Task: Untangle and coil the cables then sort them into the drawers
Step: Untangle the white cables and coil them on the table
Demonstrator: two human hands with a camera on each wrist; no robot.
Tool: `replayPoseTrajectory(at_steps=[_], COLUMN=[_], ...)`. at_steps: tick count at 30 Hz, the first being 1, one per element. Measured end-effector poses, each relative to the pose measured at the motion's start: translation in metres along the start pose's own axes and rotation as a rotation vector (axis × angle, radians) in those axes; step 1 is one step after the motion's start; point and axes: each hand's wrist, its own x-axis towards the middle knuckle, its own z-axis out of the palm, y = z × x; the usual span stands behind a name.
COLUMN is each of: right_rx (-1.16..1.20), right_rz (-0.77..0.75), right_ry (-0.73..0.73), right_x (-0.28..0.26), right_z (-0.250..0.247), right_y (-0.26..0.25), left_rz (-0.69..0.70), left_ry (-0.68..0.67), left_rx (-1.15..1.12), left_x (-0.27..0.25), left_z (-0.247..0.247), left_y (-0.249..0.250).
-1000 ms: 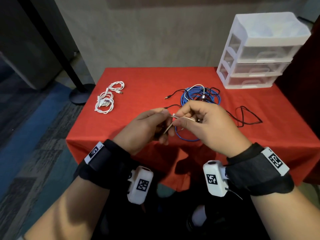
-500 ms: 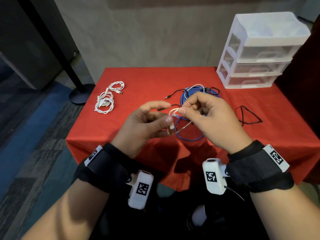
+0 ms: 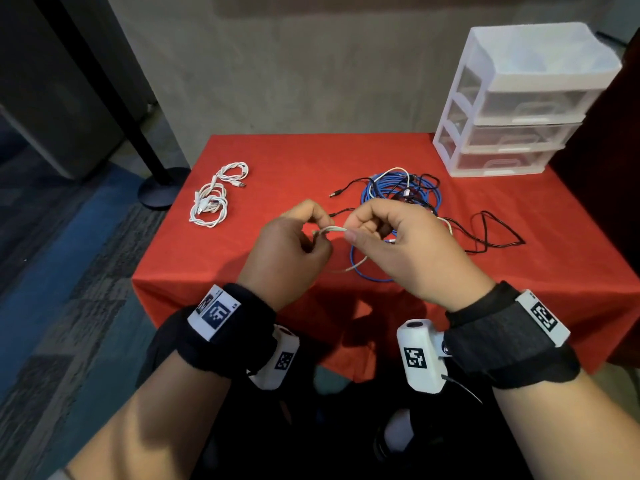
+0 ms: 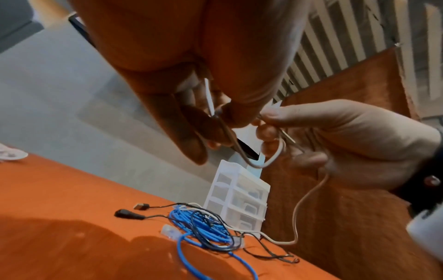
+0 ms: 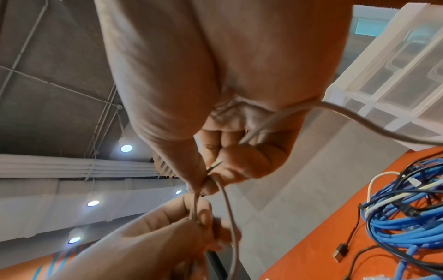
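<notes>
White cable bundle (image 3: 210,197): coiled, far left on red tabletop (image 3: 284,161). Left hand (image 3: 291,247): pinching beige cable (image 3: 330,230) above the front edge. Right hand (image 3: 398,244): pinching the same cable just beside. Blue cable tangle (image 3: 391,188) with black cable (image 3: 491,233): behind. Drawer unit (image 3: 519,102): back right corner.

A grey wall (image 3: 311,81) was seen at twelve o'clock, blue-grey carpet (image 3: 52,271) at nine, and round ceiling lights (image 5: 126,148) were lit overhead.
</notes>
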Motion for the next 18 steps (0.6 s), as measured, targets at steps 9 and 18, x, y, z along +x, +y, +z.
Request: replayPoseTrajectory(at_steps=[9, 18], right_rx=[-0.038, 0.050], right_rz=[-0.041, -0.033], right_ry=[-0.076, -0.034], right_x=[0.004, 0.007], right_z=[-0.018, -0.016], right_y=[0.005, 0.002], left_rz=[-0.172, -0.548], left_ry=[-0.285, -0.425], left_rx=[-0.463, -0.993], left_x=[-0.005, -0.008], left_z=[-0.014, -0.013], left_y=[0.020, 0.033])
